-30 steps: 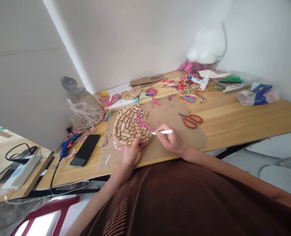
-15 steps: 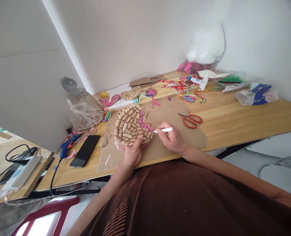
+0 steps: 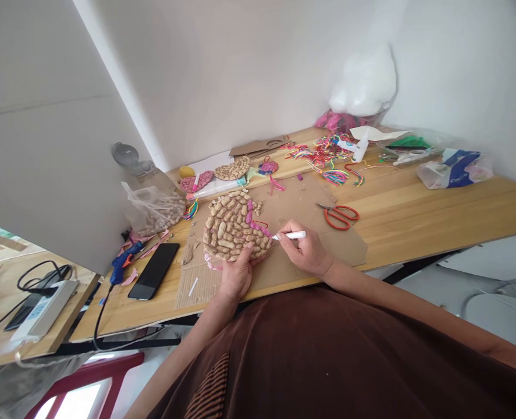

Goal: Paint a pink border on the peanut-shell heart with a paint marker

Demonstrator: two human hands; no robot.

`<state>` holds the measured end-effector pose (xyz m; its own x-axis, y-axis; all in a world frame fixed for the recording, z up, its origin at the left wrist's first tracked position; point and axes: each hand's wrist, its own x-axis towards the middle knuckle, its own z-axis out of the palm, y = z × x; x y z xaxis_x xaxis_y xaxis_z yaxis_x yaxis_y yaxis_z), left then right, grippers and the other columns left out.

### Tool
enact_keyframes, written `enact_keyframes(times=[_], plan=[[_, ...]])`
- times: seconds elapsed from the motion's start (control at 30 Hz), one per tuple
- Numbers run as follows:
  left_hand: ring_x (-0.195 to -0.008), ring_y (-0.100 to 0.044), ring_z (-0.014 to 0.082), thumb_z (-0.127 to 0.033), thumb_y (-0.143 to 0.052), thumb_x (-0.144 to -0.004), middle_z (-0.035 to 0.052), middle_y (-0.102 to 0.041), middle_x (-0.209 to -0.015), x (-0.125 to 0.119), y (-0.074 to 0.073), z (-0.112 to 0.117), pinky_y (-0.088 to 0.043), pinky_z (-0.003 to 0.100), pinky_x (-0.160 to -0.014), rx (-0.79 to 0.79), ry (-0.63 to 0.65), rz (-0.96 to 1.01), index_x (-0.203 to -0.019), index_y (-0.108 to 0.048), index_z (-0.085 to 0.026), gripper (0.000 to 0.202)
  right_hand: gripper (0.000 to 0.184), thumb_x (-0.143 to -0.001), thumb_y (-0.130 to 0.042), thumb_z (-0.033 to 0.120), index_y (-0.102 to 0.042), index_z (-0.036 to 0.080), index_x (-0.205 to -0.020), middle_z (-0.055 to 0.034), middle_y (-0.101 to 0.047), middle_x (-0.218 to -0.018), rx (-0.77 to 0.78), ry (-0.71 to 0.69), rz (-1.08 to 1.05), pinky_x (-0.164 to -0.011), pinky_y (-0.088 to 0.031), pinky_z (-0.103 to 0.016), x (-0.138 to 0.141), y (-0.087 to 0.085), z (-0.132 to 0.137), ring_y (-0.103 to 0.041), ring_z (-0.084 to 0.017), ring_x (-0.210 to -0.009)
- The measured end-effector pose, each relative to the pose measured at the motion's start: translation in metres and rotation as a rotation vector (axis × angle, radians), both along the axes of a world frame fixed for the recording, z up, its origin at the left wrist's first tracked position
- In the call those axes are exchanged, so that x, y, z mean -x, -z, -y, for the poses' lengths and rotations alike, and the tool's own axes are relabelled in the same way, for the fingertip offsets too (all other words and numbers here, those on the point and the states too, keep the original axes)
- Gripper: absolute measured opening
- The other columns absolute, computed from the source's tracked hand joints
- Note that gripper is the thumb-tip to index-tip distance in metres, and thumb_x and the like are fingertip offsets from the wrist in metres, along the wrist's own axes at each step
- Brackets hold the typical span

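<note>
A heart-shaped piece covered in peanuts (image 3: 227, 226) is tilted up over the cardboard sheet (image 3: 284, 203). My left hand (image 3: 238, 274) grips its lower edge, thumb on the front and fingers behind, partly hidden. Along the upper right edge the peanuts are coloured pink; the others are plain tan. In my right hand (image 3: 303, 247) is a white marker pen (image 3: 291, 235), pinched between thumb and fingers. Its tip is at the right-hand edge of the heart, by the end of the pink row. Orange-handled scissors (image 3: 341, 216) lie on the cardboard beyond my right hand.
Left of the cardboard lie a black phone (image 3: 153, 271), a blue glue gun (image 3: 124, 262) and a bag of peanuts (image 3: 155, 209). Further peanut hearts (image 3: 232, 169) are at the back. Coloured tassels (image 3: 334, 176) and a tissue pack (image 3: 456, 169) stand toward the right.
The view has shifted slightly. My left hand still holds the peanut heart, and the pen tip stays at its right edge with hardly any movement.
</note>
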<state>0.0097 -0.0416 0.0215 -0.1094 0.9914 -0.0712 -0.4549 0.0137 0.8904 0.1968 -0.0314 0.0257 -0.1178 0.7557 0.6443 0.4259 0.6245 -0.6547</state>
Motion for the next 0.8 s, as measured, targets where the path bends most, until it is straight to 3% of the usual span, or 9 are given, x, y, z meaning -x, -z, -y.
enact_keyframes(times=[0.2,0.43,0.8], plan=[[-0.123,-0.065,0.0311,-0.029,-0.089,-0.07,0.0074,-0.059,-0.148,0.0,-0.0012,0.0006,-0.063,0.047,-0.089,-0.001,0.008,-0.004,-0.145,-0.047,-0.037,0.087,0.012,-0.099,-0.053,0.028,-0.057,0.022,-0.089,0.0007,-0.061,-0.074,0.008,-0.002,-0.006,-0.063,-0.041,-0.028,-0.0007,-0.0003,0.0007,-0.054,-0.015,-0.064],[-0.124,-0.066,0.0298,-0.025,-0.089,-0.069,0.0066,-0.063,-0.144,0.0003,0.0002,0.0001,-0.061,0.046,-0.096,0.0,-0.004,0.008,-0.144,-0.048,-0.035,0.087,0.014,-0.099,-0.053,0.028,-0.057,0.021,-0.087,0.0018,-0.06,-0.071,0.025,-0.008,-0.026,-0.061,-0.039,-0.027,-0.0004,-0.0031,0.0026,-0.05,-0.013,-0.059],[-0.124,-0.066,0.03,-0.022,-0.088,-0.068,0.007,-0.062,-0.146,0.0009,0.0017,-0.0017,-0.059,0.046,-0.098,0.0,-0.005,0.025,-0.144,-0.05,-0.035,0.086,0.014,-0.099,-0.053,0.03,-0.057,0.022,-0.088,0.0014,-0.06,-0.074,0.05,-0.016,-0.028,-0.064,-0.041,-0.027,-0.0015,-0.0021,0.0029,-0.054,-0.014,-0.065]])
